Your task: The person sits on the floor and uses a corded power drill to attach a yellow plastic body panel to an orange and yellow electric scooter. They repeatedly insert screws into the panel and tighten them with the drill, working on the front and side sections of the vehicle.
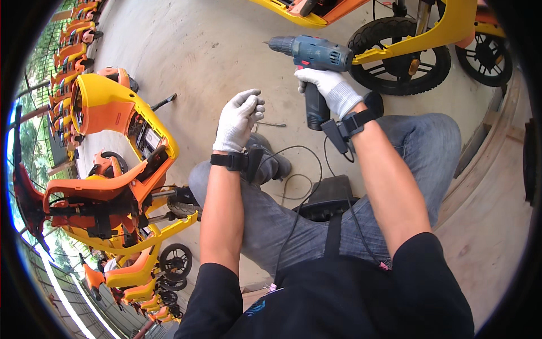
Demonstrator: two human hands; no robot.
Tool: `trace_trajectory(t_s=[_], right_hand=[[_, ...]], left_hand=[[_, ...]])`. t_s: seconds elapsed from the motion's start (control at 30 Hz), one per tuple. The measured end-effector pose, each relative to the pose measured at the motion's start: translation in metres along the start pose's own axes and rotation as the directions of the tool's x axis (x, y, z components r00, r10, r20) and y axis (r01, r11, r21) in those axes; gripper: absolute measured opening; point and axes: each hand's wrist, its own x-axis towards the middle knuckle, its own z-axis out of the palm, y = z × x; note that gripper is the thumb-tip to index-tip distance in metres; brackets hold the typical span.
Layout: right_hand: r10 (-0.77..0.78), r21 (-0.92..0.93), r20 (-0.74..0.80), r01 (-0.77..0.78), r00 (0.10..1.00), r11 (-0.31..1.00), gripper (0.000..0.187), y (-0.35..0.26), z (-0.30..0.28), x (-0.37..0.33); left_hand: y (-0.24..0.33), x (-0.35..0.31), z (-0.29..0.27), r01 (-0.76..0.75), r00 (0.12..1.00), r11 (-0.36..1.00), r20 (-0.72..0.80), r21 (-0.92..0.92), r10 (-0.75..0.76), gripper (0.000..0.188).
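Observation:
My right hand (326, 86), in a white glove, is wrapped round the handle of a blue cordless drill (316, 52). The drill lies level in the air with its bit pointing left, and its black battery end hangs below my hand. My left hand (240, 116), also gloved, is raised to the left of the drill and apart from it. Its fingers are curled with the thumb pressed against them; whatever they hold, if anything, is hidden. A thin metal rod-like tool (272, 124) lies on the floor just beyond my left wrist.
A yellow and orange scooter (118, 107) stands close on my left, its panel opened. Another scooter's front wheel (401, 65) and yellow trim are at the far right. Black cables (316, 175) run from my wrist straps to my waist. More scooters line the left side; a wooden ledge (480, 175) is right.

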Motion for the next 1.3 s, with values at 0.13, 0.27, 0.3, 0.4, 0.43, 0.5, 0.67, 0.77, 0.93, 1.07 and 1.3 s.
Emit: trace_trajectory(t_s=[0.13, 0.27, 0.3, 0.4, 0.43, 0.5, 0.67, 0.77, 0.93, 1.07, 1.3], right_hand=[[-0.065, -0.434, 0.188, 0.142, 0.98, 0.89, 0.021, -0.051, 0.006, -0.016], [0.024, -0.395, 0.218, 0.066, 0.976, 0.916, 0.02, -0.072, 0.002, -0.058], [0.02, -0.32, 0.22, 0.052, 0.975, 0.946, 0.022, -0.072, 0.0, -0.07], [0.046, -0.219, 0.156, -0.011, 0.987, 0.976, 0.026, -0.061, 0.0, -0.096], [0.085, -0.206, 0.154, -0.052, 0.984, 0.977, 0.025, -0.059, 0.002, -0.098], [0.118, -0.234, 0.185, -0.073, 0.976, 0.97, 0.02, -0.059, 0.005, -0.098], [0.109, -0.316, 0.261, -0.022, 0.959, 0.949, 0.017, -0.055, 0.004, -0.088], [0.088, -0.279, 0.284, -0.005, 0.955, 0.96, 0.018, -0.056, 0.006, -0.083], [0.1, -0.316, 0.279, -0.008, 0.955, 0.949, 0.018, -0.055, 0.003, -0.083], [0.117, -0.319, 0.277, -0.024, 0.954, 0.948, 0.018, -0.055, 0.005, -0.085], [0.132, -0.321, 0.28, -0.037, 0.951, 0.946, 0.016, -0.055, 0.005, -0.085]], left_hand=[[0.004, -0.009, -0.008, -0.055, 0.998, 0.998, -0.044, 0.001, 0.055, 0.019], [0.011, -0.014, -0.007, -0.08, 0.996, 0.991, -0.038, -0.105, 0.076, 0.025], [0.012, -0.013, -0.003, -0.082, 0.997, 0.988, -0.017, -0.131, 0.08, 0.026], [0.012, -0.01, -0.005, -0.11, 0.991, 0.977, 0.05, -0.18, 0.121, 0.03], [0.011, -0.008, -0.008, -0.114, 0.99, 0.974, 0.06, -0.197, 0.128, 0.031], [0.011, -0.007, -0.009, -0.093, 0.988, 0.964, 0.095, -0.25, 0.12, 0.031], [0.015, -0.007, -0.006, -0.109, 0.985, 0.952, 0.095, -0.285, 0.141, 0.027], [0.015, -0.007, -0.004, -0.111, 0.984, 0.955, 0.105, -0.277, 0.145, 0.026], [0.013, -0.006, -0.012, -0.121, 0.981, 0.961, 0.117, -0.25, 0.154, 0.023], [0.014, -0.005, -0.014, -0.129, 0.979, 0.968, 0.126, -0.217, 0.159, 0.022], [0.018, -0.009, -0.013, -0.118, 0.982, 0.983, 0.132, -0.141, 0.136, 0.019]])
